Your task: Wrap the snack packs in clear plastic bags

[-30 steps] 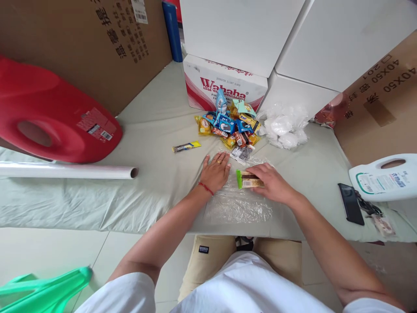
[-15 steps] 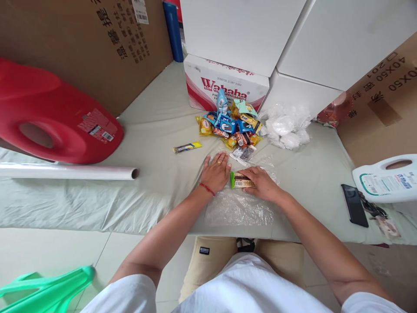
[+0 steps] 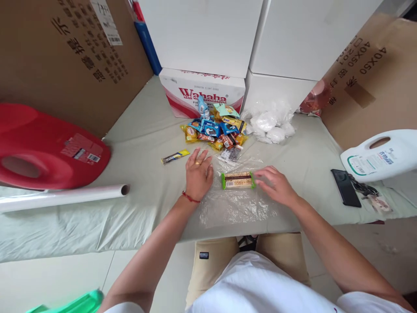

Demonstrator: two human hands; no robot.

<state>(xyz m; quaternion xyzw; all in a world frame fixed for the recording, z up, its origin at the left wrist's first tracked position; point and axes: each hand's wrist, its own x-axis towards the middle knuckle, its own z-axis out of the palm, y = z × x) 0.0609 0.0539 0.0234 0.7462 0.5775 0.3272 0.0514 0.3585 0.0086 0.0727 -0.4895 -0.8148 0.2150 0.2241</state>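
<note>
A wrapped snack bar [image 3: 238,180] with green ends and a brown stripe lies flat on a clear plastic sheet [image 3: 237,208]. Just right of it is my right hand [image 3: 276,186], fingers parted, the tips by the wrapper's green end; whether they touch it I cannot tell. My left hand [image 3: 199,176], wearing a ring and a red bracelet, rests open at the sheet's left side, fingers spread. Beyond the hands lies a heap of packaged snacks [image 3: 211,128], with a clear packet [image 3: 231,154] in front. A thin yellow-and-dark stick packet [image 3: 175,156] lies left of it.
Crumpled clear bags [image 3: 270,126] sit right of the heap, before a Wahaha carton [image 3: 202,93]. At left are a red jug [image 3: 61,148] and a plastic film roll [image 3: 65,197]. A white detergent bottle [image 3: 381,156], phone [image 3: 345,188] and keys [image 3: 363,186] lie right.
My right hand has come off the snack bar and moved to its right, uncovering the whole wrapper. My left hand's fingers have lifted slightly and curled. The camera view has shifted.
</note>
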